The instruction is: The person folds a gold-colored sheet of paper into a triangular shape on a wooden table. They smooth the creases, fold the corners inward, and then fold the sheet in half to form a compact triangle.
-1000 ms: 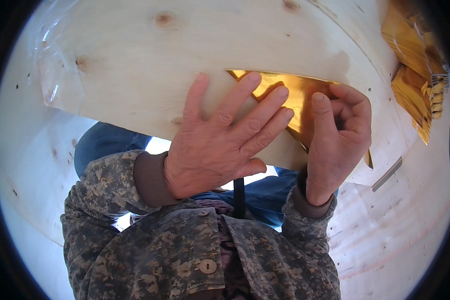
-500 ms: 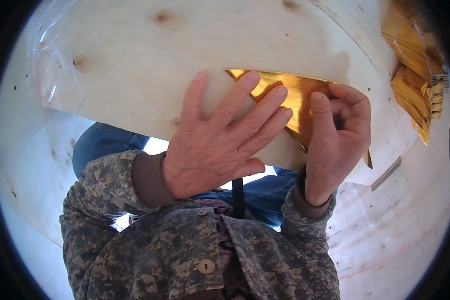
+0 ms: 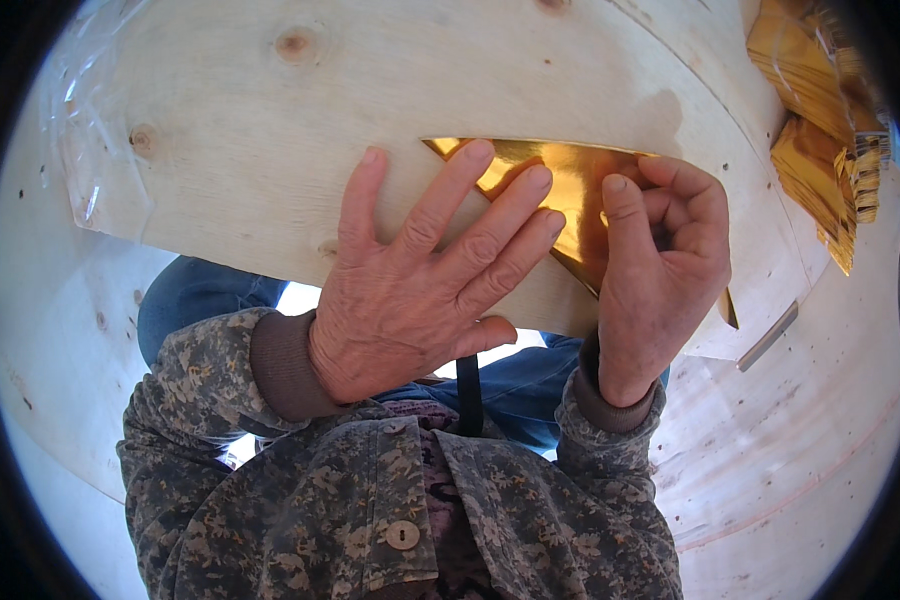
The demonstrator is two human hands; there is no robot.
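A shiny gold foil sheet [image 3: 582,200] lies on the pale wooden board, a pointed corner at its left end. My left hand [image 3: 425,265] rests flat across the board with fingers spread, its fingertips over the foil's left part. Over the foil's right part, my right hand [image 3: 665,255] is closed, thumb raised and fingers curled round toward the foil's far edge. The foil passes behind this hand, and a narrow tip of it shows past the wrist side. The exact grip of the right fingertips is partly hidden.
A stack of folded gold foil pieces [image 3: 815,165] sits at the far right. Clear plastic wrap [image 3: 95,150] lies at the board's left end. The wooden board [image 3: 270,130] has knots; a thin metal strip [image 3: 768,336] lies by its near right corner. My knees are below the board.
The whole view has shifted slightly, so everything appears a little further left. Both hands keep nearly the same places on the foil.
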